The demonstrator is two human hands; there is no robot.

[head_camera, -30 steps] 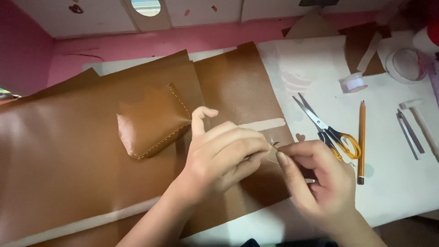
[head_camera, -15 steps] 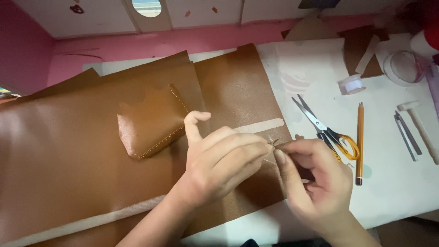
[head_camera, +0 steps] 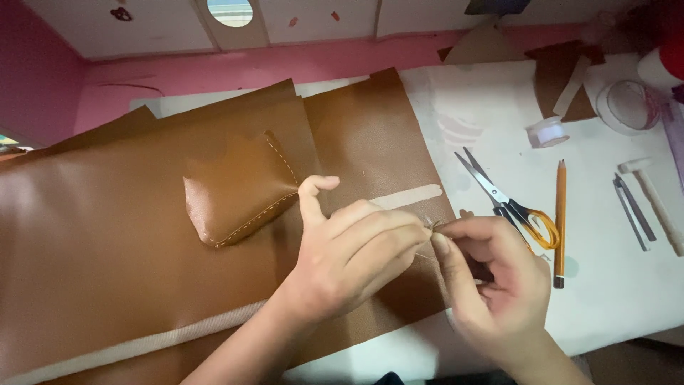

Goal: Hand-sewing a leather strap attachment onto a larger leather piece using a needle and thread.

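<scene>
left hand (head_camera: 353, 260): palm down, fingers curled rightward, thumb raised, fingertips (head_camera: 425, 232) pinched together.
right hand (head_camera: 491, 285): thumb and forefinger pinched, tips meeting the left's.
forearms: both enter from the bottom edge.

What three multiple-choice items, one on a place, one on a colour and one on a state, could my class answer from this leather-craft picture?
1. Where do the scissors lie?
A. On the white table right of the brown leather sheet
B. On the stitched pouch
C. In the left hand

2. What colour are the scissor handles?
A. Blue
B. Orange
C. Green

3. How are the two hands placed?
A. Far apart
B. Flat on the table
C. Fingertips meeting over the leather

Answers:
1 A, they rest on the white table beside the pencil.
2 B, the loops show orange.
3 C, left hand and right hand pinch something small together above the brown leather sheet.
</scene>
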